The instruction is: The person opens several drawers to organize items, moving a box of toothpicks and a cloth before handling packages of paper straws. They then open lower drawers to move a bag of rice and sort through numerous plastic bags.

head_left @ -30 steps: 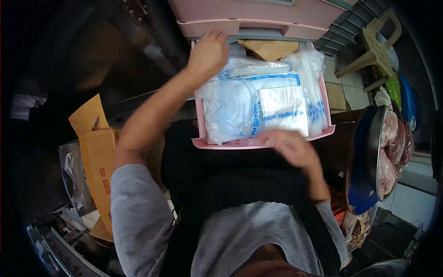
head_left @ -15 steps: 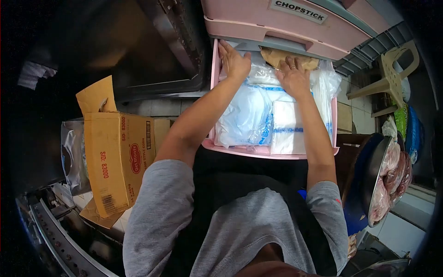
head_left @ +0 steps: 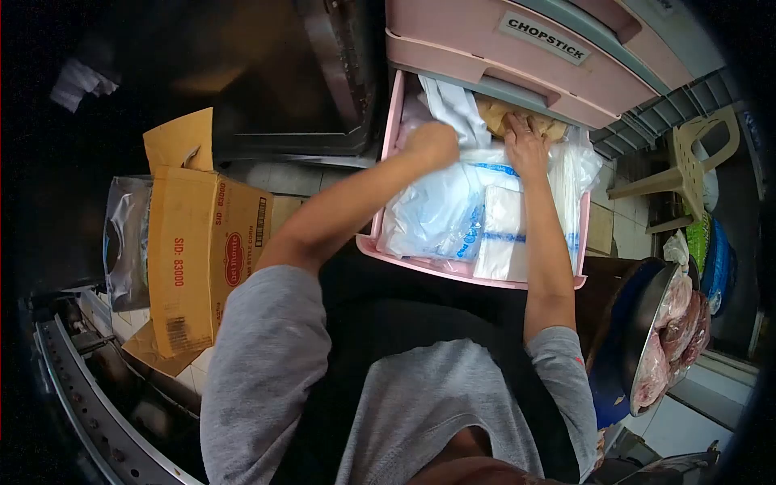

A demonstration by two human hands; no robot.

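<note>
A pink drawer is pulled out in front of me, full of packed plastic bags. At its left side my left hand is closed, its fingers curled around the end of a white plastic bag that stretches to the drawer's back. My right hand rests farther right with fingers extended, their tips on a brown paper bag. Below the hands lie a clear pack of whitish bags and a folded white stack with a blue band. Long clear plastic bags line the right side.
Above the open drawer is a closed one labelled CHOPSTICK. An open cardboard box stands at left, near a dark metal cabinet. To the right are a beige chair and a metal basin holding bagged meat.
My left hand has drawn back from the drawer's rear corner toward me and closed, and the white plastic bag now shows stretched behind it. The right hand stays near the brown paper bag.
</note>
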